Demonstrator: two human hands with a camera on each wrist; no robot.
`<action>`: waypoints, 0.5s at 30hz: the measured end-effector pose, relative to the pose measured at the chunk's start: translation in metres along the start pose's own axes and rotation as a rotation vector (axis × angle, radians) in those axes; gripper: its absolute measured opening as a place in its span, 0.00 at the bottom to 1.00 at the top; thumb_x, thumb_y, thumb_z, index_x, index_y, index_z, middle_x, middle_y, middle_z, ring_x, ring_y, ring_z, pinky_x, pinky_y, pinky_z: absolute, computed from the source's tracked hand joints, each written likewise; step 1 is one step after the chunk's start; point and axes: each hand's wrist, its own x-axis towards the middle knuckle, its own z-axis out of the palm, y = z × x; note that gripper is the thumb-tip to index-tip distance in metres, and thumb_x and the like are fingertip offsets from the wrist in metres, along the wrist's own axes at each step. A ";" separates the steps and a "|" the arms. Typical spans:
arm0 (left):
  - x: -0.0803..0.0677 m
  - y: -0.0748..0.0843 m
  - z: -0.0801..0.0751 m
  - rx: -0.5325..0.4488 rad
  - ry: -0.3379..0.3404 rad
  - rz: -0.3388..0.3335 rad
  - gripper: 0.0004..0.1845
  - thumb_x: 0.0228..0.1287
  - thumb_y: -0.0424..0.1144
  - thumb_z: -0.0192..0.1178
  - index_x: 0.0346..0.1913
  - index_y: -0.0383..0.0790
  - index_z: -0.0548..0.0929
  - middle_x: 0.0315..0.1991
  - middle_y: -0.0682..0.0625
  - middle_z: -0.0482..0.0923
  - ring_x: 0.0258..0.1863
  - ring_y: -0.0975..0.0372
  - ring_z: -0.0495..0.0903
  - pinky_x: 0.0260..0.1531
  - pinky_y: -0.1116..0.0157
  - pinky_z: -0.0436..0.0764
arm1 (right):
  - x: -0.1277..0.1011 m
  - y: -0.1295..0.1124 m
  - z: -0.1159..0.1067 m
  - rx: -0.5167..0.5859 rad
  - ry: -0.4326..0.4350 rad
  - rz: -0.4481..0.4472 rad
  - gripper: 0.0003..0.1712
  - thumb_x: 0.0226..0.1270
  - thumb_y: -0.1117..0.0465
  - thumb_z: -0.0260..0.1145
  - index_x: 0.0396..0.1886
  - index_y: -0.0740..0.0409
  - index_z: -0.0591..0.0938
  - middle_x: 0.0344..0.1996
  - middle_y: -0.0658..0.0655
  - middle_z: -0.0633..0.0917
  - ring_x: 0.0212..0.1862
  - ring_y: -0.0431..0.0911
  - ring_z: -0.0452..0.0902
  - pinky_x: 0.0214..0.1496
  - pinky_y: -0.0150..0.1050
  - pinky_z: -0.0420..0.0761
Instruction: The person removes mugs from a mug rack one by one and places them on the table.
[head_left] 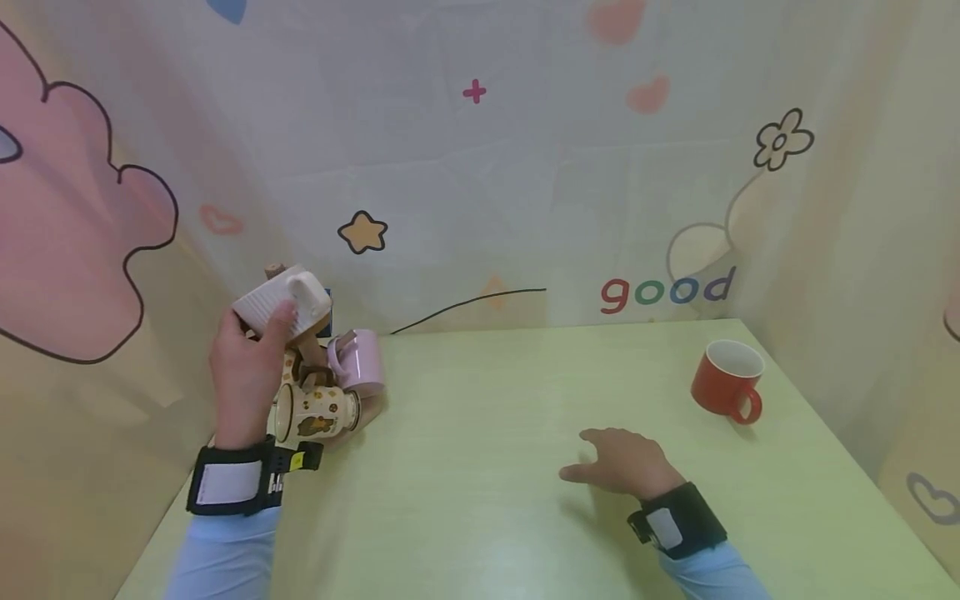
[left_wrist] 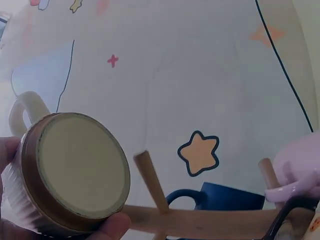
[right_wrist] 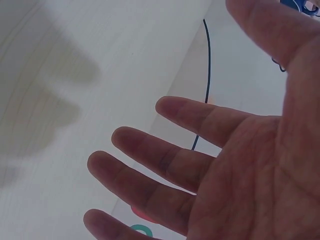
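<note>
My left hand (head_left: 251, 375) grips a white ribbed mug (head_left: 273, 304) with a brown base band, tilted so that its pale underside (left_wrist: 82, 165) faces the left wrist camera. It is held at the top of a wooden mug rack (left_wrist: 200, 222), beside a bare peg (left_wrist: 151, 182). On the rack hang a lilac mug (head_left: 363, 362), a cream mug with brown bear print (head_left: 318, 412) and a dark blue mug (left_wrist: 230, 197). My right hand (head_left: 626, 462) hovers above the table, fingers spread, holding nothing; its palm (right_wrist: 240, 185) shows in the right wrist view.
A red mug (head_left: 720, 383) with a white inside stands upright at the table's right side, its handle towards the front. The pale green table (head_left: 465, 483) backs onto a printed curtain (head_left: 420, 167) bearing hearts, a star and the word "good".
</note>
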 end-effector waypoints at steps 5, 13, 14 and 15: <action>-0.007 0.000 0.023 -0.038 -0.085 0.071 0.40 0.67 0.60 0.59 0.71 0.39 0.62 0.62 0.39 0.72 0.55 0.52 0.75 0.50 0.56 0.80 | 0.000 0.000 0.000 0.004 0.004 0.005 0.45 0.56 0.34 0.71 0.64 0.62 0.77 0.56 0.65 0.81 0.60 0.65 0.74 0.57 0.68 0.71; -0.014 -0.007 0.060 -0.059 -0.207 0.093 0.45 0.63 0.59 0.65 0.75 0.41 0.57 0.67 0.38 0.67 0.62 0.44 0.72 0.56 0.43 0.74 | -0.001 0.001 0.000 0.005 0.011 0.006 0.45 0.56 0.34 0.71 0.63 0.62 0.77 0.55 0.65 0.82 0.59 0.65 0.75 0.57 0.67 0.72; -0.015 -0.008 0.065 -0.056 -0.217 0.090 0.46 0.63 0.58 0.65 0.75 0.41 0.56 0.67 0.38 0.67 0.62 0.44 0.72 0.57 0.43 0.73 | -0.001 0.001 0.000 0.007 0.013 0.005 0.45 0.56 0.34 0.71 0.63 0.62 0.77 0.55 0.65 0.82 0.59 0.65 0.75 0.57 0.67 0.72; -0.016 -0.009 0.069 -0.046 -0.226 0.082 0.46 0.63 0.57 0.65 0.75 0.41 0.55 0.67 0.38 0.66 0.63 0.44 0.71 0.57 0.43 0.73 | -0.001 0.001 0.000 0.007 0.015 0.005 0.45 0.56 0.35 0.71 0.63 0.62 0.77 0.55 0.65 0.82 0.59 0.65 0.75 0.57 0.67 0.72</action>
